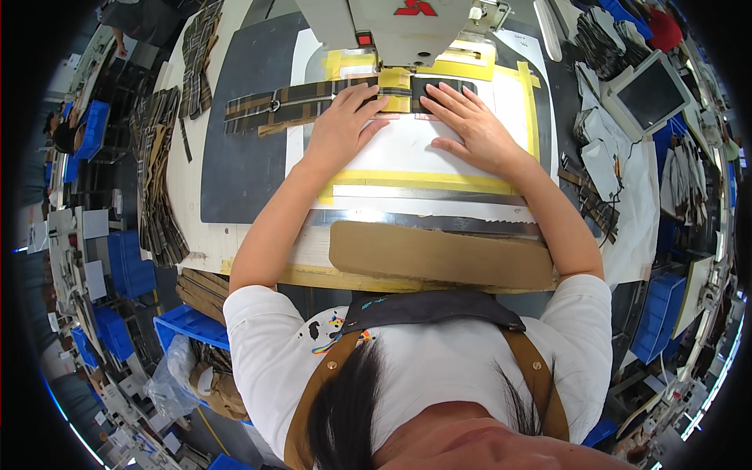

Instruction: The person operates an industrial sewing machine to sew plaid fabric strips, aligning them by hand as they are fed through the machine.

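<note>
A dark plaid fabric strip [301, 98] with a zipper along it lies across the white sewing template [423, 149], below the head of a large sewing machine [384, 31]. Fingers stretched out and flat, my left hand [342, 128] presses on the strip just left of the yellow-taped block [394, 90] under the machine head. On the other side of that block, my right hand [475, 131] lies spread, its fingertips on the right end of the strip. A zipper pull [275, 105] shows left of my left hand. Both palms face down, and the needle is hidden.
Yellow tape [423, 180] borders the template. A brown cardboard strip [439, 254] lies along the near table edge. Plaid pieces [160, 176] hang in a heap at the left. A small monitor [646, 92] stands at the right, and a blue crate [192, 325] is below left.
</note>
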{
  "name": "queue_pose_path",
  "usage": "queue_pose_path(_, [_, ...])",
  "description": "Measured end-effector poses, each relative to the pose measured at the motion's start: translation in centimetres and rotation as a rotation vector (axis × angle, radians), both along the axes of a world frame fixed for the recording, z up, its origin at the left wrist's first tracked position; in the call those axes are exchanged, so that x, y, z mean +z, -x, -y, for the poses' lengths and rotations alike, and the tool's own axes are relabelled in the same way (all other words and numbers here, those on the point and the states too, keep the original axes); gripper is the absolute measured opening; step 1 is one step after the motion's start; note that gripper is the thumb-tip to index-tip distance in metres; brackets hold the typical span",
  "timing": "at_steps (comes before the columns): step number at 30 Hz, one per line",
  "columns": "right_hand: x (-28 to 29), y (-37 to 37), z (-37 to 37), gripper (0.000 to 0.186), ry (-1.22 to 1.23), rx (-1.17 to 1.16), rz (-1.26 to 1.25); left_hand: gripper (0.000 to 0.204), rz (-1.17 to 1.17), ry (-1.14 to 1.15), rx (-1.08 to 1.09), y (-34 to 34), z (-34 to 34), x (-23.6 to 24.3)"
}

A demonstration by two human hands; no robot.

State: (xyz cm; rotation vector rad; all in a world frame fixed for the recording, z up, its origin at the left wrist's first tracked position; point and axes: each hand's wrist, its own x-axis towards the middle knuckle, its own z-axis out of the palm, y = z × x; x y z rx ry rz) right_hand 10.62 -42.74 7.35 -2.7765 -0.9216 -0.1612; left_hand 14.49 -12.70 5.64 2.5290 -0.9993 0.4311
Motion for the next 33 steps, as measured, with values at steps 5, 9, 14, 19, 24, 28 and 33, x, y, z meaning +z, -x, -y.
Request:
queue_pose_path(5, [0.06, 0.02, -0.05, 0.071, -0.002, 0.001, -0.001, 0.039, 0.007, 0.008, -0.009, 0.05, -0.01, -0.04])
queue_pose_path(9, [-0.10, -0.04, 0.00, 0.070, -0.013, 0.004, -0.007, 0.039, 0.002, 0.011, -0.006, 0.03, 0.01, -0.11])
queue_pose_path(14, [0.02, -0.06, 0.04, 0.070, -0.026, 0.006, -0.016, 0.037, 0.067, 0.040, -0.018, -0.01, 0.18, -0.08])
queue_pose_path(19, [0.12, -0.04, 0.06, 0.070, -0.023, 0.006, -0.019, 0.038, 0.072, 0.029, -0.033, -0.11, 0.10, -0.17])
queue_pose_path(24, [0.07, -0.02, 0.10, 0.070, -0.021, 0.005, -0.024, 0.039, 0.046, 0.006, -0.027, -0.15, 0.00, -0.28])
queue_pose_path(28, [-0.02, 0.01, 0.09, 0.070, -0.014, 0.004, -0.011, 0.038, 0.069, 0.007, -0.026, -0.11, 0.10, -0.24])
queue_pose_path(33, [-0.12, -0.05, 0.10, 0.070, -0.014, 0.008, -0.012, 0.039, 0.042, -0.004, -0.023, 0.05, 0.06, -0.13])
